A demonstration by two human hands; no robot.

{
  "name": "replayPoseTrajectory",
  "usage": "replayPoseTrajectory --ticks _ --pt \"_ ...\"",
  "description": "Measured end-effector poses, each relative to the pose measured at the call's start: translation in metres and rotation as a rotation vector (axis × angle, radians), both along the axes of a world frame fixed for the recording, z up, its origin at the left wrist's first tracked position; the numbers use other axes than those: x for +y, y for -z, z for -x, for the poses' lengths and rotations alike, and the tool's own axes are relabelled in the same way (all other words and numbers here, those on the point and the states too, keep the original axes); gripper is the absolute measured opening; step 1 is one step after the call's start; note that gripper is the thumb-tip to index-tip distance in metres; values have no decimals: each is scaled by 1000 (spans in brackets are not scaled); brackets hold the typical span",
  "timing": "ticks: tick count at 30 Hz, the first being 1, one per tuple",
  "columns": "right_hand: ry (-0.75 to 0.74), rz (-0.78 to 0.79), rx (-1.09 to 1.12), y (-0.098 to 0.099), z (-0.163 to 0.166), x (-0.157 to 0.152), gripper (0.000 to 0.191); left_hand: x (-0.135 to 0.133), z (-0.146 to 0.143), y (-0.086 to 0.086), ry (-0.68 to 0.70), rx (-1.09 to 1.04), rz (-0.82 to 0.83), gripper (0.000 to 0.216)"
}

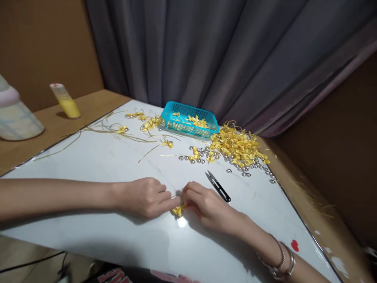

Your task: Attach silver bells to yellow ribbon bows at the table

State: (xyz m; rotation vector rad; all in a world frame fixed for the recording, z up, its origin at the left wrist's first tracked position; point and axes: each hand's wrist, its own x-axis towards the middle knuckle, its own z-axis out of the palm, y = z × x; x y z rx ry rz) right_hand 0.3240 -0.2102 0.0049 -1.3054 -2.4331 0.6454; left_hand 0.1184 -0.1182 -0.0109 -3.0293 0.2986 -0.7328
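Close to the table's front edge, a small yellow ribbon bow (178,211) with what looks like a thin loop lies between my two hands. My left hand (150,199) comes in from the left with its fingers curled, index finger and thumb closed at the bow's upper edge. From the right, my right hand (204,202) pinches at the bow's other side; its fingertips are partly hidden. Just beyond the right hand lie black thread snips (218,186), pointing away to the left.
A turquoise basket (188,133) holds yellow bows. Beside it sits a heap of yellow bows (238,145) with several silvery oval pieces (246,174). Gold cords (132,136) trail at left. A yellow-filled bottle (68,104) and a larger pale bottle (20,120) stand on the wooden edge.
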Motion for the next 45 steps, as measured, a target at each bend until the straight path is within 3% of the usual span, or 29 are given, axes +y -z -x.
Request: replayPoseTrajectory --ticks 2,9,18,24,34,45 --pt "-5 32 3 -6 -5 8 16 7 -1 9 44 -94 -166 17" --pt "-86 138 10 -21 -18 25 49 16 -9 21 21 -209 -137 19" --pt "-147 50 -177 -24 -21 37 32 28 -28 7 167 -144 -394 18" --pt "-163 36 -162 -20 -21 40 24 27 -41 11 241 -163 -408 16" --pt "31 212 -138 -36 -18 41 29 22 -40 14 210 -113 -376 20" --pt "-85 167 -125 -19 -17 41 19 17 -39 18 210 -109 -367 21"
